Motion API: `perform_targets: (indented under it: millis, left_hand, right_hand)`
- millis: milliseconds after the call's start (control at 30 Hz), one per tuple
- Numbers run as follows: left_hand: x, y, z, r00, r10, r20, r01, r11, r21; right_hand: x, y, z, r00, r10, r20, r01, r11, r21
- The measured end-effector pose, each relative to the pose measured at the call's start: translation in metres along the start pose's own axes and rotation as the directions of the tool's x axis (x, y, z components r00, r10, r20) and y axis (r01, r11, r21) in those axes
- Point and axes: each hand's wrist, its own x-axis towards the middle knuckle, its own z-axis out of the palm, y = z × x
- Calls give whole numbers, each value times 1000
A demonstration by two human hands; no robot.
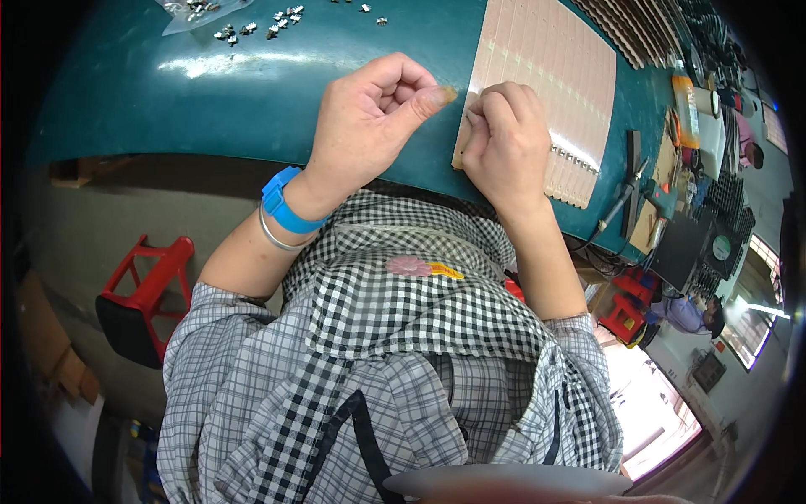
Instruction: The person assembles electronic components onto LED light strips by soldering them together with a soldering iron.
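Note:
A beige panel of long, narrow circuit board strips (546, 59) lies on the green table, with a row of small metal parts (575, 158) along its near right portion. My right hand (508, 143) is closed over the panel's near left edge. Its thumb and fingers pinch together, and whatever is between them is hidden. Just left of the panel, above the tabletop, my left hand (369, 118) is closed with curled fingers, its thumb against the index finger. A yellowish tint shows at that thumb tip; anything held there is too small to name. A blue wristband (285, 202) circles my left wrist.
Loose small metal components (285, 17) lie at the far left beside a clear plastic bag (201, 12). More strip panels (634, 29) sit at the far right. A soldering iron (625, 197) and cables are on the right. A red stool (151, 290) stands below left.

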Motion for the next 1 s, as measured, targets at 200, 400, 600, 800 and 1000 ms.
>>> perform_targets:
  millis: [200,400,600,800,1000]
  left_hand:
    - [3,6,6,999,-6,-37,6,1000,-14]
    - [-10,29,23,996,-88,-35,76,964,-256]
    - [-15,52,34,999,-9,46,28,902,-430]
    - [-23,52,36,976,-96,197,193,798,-571]
    - [-24,53,42,954,12,300,156,833,-531]
  right_hand:
    - [-2,4,-6,999,28,-19,-28,1000,12]
    - [-10,-21,-33,990,131,-46,-97,887,451]
    - [-35,-51,-40,800,342,493,-583,248,773]
    - [-55,-53,-25,784,169,598,-621,199,758]
    - [-61,-48,-16,874,181,452,-480,165,862]
